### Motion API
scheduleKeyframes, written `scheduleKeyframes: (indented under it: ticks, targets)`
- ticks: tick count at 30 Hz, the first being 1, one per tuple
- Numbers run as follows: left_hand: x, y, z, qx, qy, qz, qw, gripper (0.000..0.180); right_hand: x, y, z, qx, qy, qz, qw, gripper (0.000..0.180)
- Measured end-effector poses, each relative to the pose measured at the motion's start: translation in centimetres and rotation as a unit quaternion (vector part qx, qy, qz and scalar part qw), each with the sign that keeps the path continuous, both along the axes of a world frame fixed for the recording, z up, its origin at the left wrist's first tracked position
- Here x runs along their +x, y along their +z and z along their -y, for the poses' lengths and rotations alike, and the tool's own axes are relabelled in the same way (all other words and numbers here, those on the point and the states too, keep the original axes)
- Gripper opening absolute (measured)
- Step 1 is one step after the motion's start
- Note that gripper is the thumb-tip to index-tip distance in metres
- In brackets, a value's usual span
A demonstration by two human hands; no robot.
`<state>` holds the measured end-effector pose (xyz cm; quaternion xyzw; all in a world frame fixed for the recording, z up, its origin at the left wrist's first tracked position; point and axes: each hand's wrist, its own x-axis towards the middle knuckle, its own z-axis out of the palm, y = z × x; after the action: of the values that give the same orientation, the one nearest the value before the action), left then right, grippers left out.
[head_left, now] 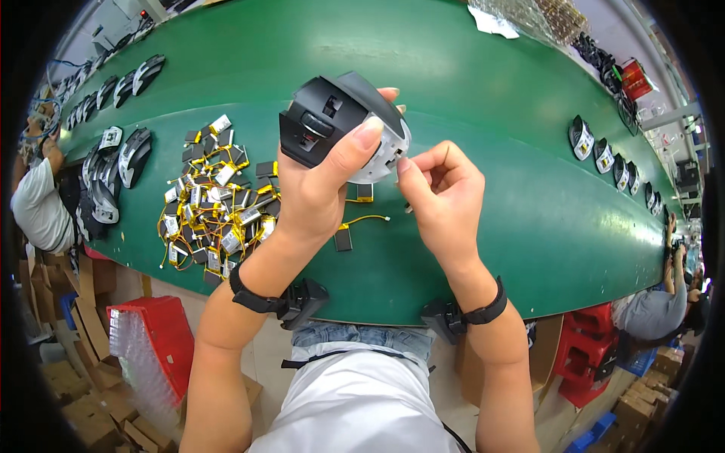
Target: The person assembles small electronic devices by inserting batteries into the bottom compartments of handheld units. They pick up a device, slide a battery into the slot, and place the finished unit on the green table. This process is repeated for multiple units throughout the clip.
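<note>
Computer mouse [337,121], half assembled, is held up over the green surface [483,98] just above picture centre: smooth matte black plastic shell, rounded on top with a couple of square cut-outs, and a pale grey underside with small holes showing at its 4 o'clock side. The left hand [313,192] has it wrapped from below, thumb pressed across the grey base and the other fingers curled round the far side, so it's a firm closed grip. The right hand [442,192] sits at 3 o'clock of the mouse, thumb and forefinger pinched together right against the grey edge; can't tell if there's anything tiny between them. Both wrists wear black straps with chunky clips. At 9 o'clock of the hands there's a messy pile of flat little batteries [211,200] with yellow wires, and one loose battery [343,239] lies just under the hands. More mouse shells [128,155] sit further out at 9 o'clock, another row [604,155] at 3 o'clock. The surface is a smooth curved belt, with plenty of bare green beyond the mouse toward 12 o'clock.
</note>
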<state>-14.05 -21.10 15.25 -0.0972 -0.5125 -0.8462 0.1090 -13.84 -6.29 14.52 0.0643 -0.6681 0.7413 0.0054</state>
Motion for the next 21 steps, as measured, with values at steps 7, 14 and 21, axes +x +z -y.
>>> scheduleKeyframes:
  ticks: [7,14,21]
  targets:
    - [-0.1,-0.2,0.1,-0.040,-0.006,-0.002,0.999,0.042,-0.2,-0.1,-0.2,0.002,-0.011,0.032,0.999,0.016]
    - [-0.2,-0.9,0.1,-0.059,-0.003,-0.018,0.998,0.038,-0.2,-0.9,0.3,-0.028,0.001,0.044,0.999,0.016]
    - [-0.5,-0.9,0.3,-0.054,-0.002,-0.001,0.999,0.039,-0.5,-1.4,0.8,-0.108,0.006,0.086,0.990,0.016]
